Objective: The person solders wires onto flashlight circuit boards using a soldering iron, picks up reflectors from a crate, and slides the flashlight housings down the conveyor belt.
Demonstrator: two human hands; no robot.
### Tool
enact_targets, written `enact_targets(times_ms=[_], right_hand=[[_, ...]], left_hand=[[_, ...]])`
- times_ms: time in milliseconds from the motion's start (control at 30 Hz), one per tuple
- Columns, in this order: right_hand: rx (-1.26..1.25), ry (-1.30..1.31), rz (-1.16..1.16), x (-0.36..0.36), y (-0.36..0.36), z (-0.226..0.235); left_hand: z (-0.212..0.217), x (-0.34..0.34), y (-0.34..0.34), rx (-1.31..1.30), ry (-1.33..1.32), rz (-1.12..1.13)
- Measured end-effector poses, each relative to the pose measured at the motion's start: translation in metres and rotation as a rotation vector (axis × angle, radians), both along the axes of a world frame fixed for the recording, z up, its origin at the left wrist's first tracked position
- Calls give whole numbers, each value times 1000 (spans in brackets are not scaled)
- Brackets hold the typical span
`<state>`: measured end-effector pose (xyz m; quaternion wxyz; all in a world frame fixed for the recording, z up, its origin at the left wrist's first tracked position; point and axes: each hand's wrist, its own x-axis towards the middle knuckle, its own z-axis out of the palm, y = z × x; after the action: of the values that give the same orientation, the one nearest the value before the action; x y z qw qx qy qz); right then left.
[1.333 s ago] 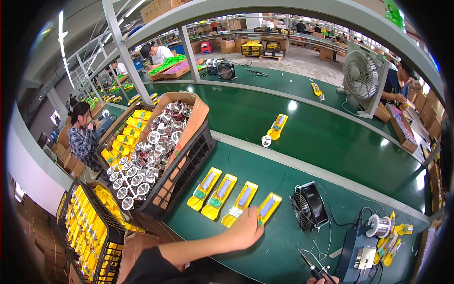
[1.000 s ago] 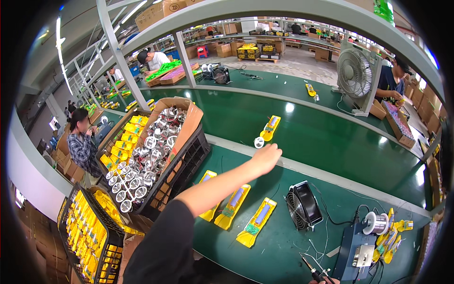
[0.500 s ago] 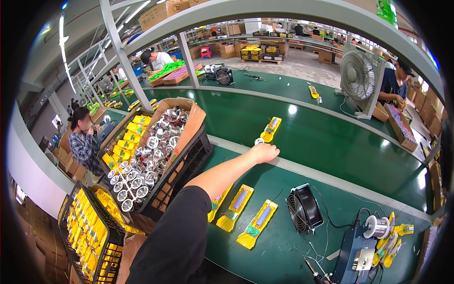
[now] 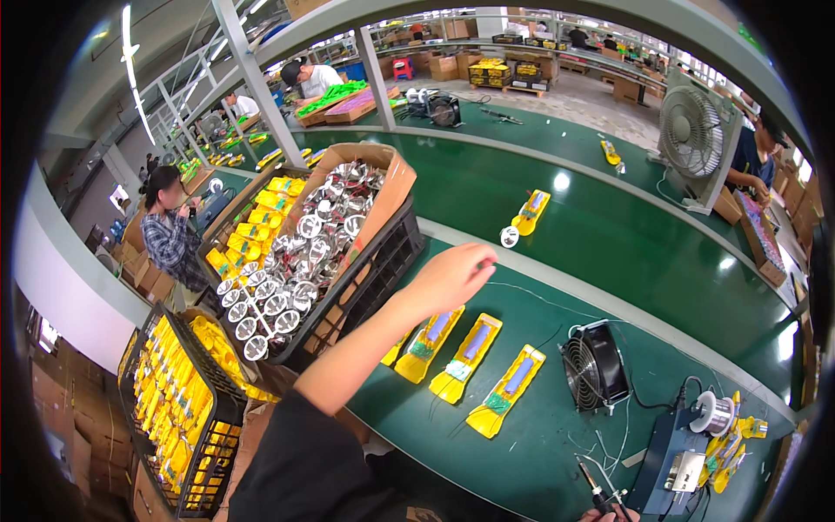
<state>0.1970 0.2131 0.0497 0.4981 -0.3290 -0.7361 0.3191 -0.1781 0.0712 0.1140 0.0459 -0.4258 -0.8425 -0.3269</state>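
My left hand [image 4: 454, 277] is over the near edge of the green belt, fingers curled together with nothing visible in them. Just beyond it, a yellow flashlight half-shell [image 4: 531, 213] lies on the belt, joined to a round silver reflector [image 4: 510, 237]. Below my left forearm, several yellow half-shells with purple battery cells and green wires lie in a row, among them one half-shell [image 4: 506, 391] at the right end. At the lower edge my right hand [image 4: 607, 516], mostly cut off, is closed around a soldering iron [image 4: 597, 487].
A black crate [image 4: 383, 257] on the left holds silver reflectors and yellow shells; a lower crate [image 4: 213, 457] holds more shells. To the right are a small black fan [image 4: 594, 365], a solder spool [image 4: 713, 414] and a blue soldering station [image 4: 665, 461]. Co-workers sit across the belt.
My left hand has drawn back from the half-shell and reflector, which stay on the belt. My right hand has come into view at the lower edge. The whole view has shifted.
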Motion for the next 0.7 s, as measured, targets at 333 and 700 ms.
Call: enact_targets(times_ms=[333,700], right_hand=[[-221,61,152,-38,-14,9],[-311,302,337,-58,-4,-20]], left_hand=[[-19,132,-145,283,-135,527],[84,72,-273,-441,-102,820]])
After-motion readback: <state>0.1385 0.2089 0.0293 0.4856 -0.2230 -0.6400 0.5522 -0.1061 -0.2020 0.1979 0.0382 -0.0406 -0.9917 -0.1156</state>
